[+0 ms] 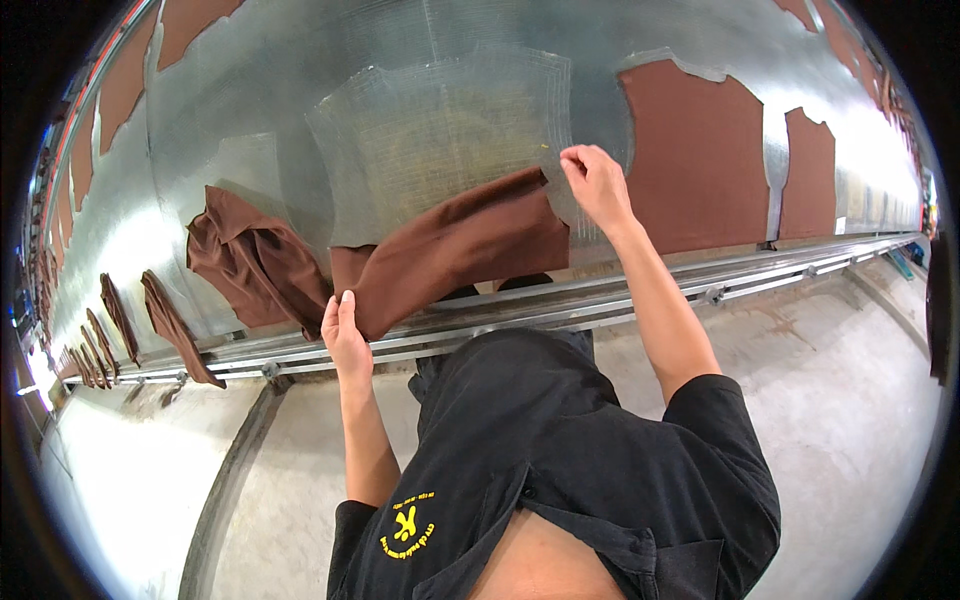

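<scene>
My left hand [346, 335] pinches the lower left corner of a brown fabric piece [450, 250] between thumb and fingers. The piece is lifted and curls in a loose fold across the front edge of the long metal table. My right hand [597, 185] hovers over the tabletop, just beyond the piece's upper right corner and apart from it. Its fingers are curled together, with nothing visible in them. Left of the held piece, a second brown fabric piece [255, 260] lies crumpled, partly hanging by the rail.
On the grey metal table [300, 60], brown fabric panels [695, 155] lie flat at right, including a narrower panel [808, 175]. Faint panel outlines mark the surface behind the held piece. Several folded pieces [175, 320] hang over the front rail [620, 308] at left. Below is pale floor [780, 450].
</scene>
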`<action>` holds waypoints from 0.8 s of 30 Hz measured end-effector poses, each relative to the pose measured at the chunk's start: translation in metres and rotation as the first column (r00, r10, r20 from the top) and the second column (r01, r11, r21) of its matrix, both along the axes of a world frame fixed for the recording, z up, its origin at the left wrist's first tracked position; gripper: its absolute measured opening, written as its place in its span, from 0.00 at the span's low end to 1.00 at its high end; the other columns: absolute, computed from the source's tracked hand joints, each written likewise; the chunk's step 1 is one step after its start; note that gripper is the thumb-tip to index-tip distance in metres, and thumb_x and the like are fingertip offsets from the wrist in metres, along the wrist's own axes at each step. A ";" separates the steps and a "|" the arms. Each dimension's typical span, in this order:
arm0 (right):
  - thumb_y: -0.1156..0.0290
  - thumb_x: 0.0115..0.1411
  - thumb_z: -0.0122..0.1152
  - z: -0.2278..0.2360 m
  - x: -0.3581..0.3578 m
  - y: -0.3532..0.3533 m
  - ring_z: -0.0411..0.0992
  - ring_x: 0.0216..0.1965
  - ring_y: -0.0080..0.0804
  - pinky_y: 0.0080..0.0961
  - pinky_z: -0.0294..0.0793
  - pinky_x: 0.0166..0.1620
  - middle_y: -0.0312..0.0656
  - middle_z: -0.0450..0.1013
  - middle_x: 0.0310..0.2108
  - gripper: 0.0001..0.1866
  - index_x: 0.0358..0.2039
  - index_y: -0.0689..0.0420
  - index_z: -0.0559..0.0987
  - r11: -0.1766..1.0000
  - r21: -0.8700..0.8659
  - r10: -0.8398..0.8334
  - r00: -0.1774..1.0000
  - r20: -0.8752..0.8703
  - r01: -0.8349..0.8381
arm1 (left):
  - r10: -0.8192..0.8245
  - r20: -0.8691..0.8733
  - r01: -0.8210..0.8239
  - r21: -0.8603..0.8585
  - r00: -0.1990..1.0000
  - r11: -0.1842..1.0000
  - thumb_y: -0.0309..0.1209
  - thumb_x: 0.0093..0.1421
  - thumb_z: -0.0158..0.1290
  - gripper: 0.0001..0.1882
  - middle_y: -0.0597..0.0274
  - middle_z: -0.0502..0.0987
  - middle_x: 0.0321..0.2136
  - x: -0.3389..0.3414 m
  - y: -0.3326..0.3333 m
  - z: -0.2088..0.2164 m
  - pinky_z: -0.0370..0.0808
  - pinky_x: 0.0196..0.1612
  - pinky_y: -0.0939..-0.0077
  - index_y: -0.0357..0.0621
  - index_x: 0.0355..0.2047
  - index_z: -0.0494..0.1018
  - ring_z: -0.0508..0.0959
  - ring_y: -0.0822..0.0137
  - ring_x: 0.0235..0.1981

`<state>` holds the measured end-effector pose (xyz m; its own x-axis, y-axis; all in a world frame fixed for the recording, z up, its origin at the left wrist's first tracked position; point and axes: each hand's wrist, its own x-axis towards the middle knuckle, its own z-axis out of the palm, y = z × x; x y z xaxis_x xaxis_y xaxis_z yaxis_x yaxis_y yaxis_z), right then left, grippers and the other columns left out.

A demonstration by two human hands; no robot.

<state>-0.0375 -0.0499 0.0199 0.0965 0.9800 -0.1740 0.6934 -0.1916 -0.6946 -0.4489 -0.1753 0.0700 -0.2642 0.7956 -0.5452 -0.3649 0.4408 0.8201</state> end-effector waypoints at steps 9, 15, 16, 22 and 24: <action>0.73 0.61 0.57 -0.018 -0.010 0.027 0.78 0.39 0.49 0.40 0.77 0.42 0.49 0.78 0.35 0.07 0.34 0.61 0.81 0.950 0.027 0.283 0.896 0.343 -0.310 | -0.077 -0.105 0.077 -0.013 0.991 0.997 0.29 0.72 0.50 0.08 0.64 0.82 0.42 -0.007 -0.002 -0.017 0.76 0.46 0.79 0.40 0.43 0.77 0.80 0.75 0.41; 0.74 0.54 0.60 -0.017 -0.028 0.048 0.81 0.36 0.41 0.35 0.81 0.38 0.47 0.79 0.31 0.03 0.29 0.58 0.80 0.822 -0.151 0.499 0.566 0.656 -0.549 | -0.103 -0.139 0.099 -0.039 0.985 0.994 0.31 0.72 0.52 0.07 0.74 0.75 0.34 0.005 0.002 -0.010 0.68 0.40 0.86 0.43 0.35 0.74 0.71 0.83 0.35; 0.74 0.54 0.61 -0.016 -0.031 0.052 0.81 0.36 0.40 0.33 0.81 0.38 0.46 0.80 0.30 0.03 0.29 0.57 0.80 0.802 -0.196 0.523 0.506 0.685 -0.564 | -0.112 -0.122 0.110 -0.022 0.986 0.994 0.31 0.72 0.52 0.10 0.78 0.72 0.30 0.007 0.003 -0.007 0.65 0.37 0.89 0.45 0.31 0.73 0.66 0.86 0.32; 0.74 0.55 0.58 -0.001 -0.020 0.058 0.79 0.33 0.45 0.35 0.78 0.37 0.48 0.79 0.29 0.05 0.29 0.61 0.79 0.833 -0.276 0.546 0.793 0.271 -0.480 | -0.141 -0.232 0.142 -0.013 0.963 0.990 0.32 0.72 0.53 0.10 0.80 0.69 0.27 0.018 0.008 0.003 0.61 0.32 0.90 0.45 0.30 0.73 0.63 0.87 0.29; 0.71 0.58 0.56 0.008 -0.006 0.035 0.76 0.30 0.43 0.36 0.75 0.36 0.47 0.77 0.26 0.08 0.29 0.63 0.77 0.889 -0.185 0.424 0.905 -0.010 -0.419 | -0.121 -0.192 0.127 0.017 0.974 0.992 0.32 0.72 0.53 0.10 0.81 0.69 0.27 0.021 0.005 0.004 0.61 0.32 0.89 0.45 0.30 0.73 0.63 0.87 0.29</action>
<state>-0.0436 -0.0154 0.0275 -0.3110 0.8825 -0.3528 0.7562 0.0049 -0.6543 -0.4281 -0.1700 0.0745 -0.2592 0.8431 -0.4711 -0.1453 0.4482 0.8821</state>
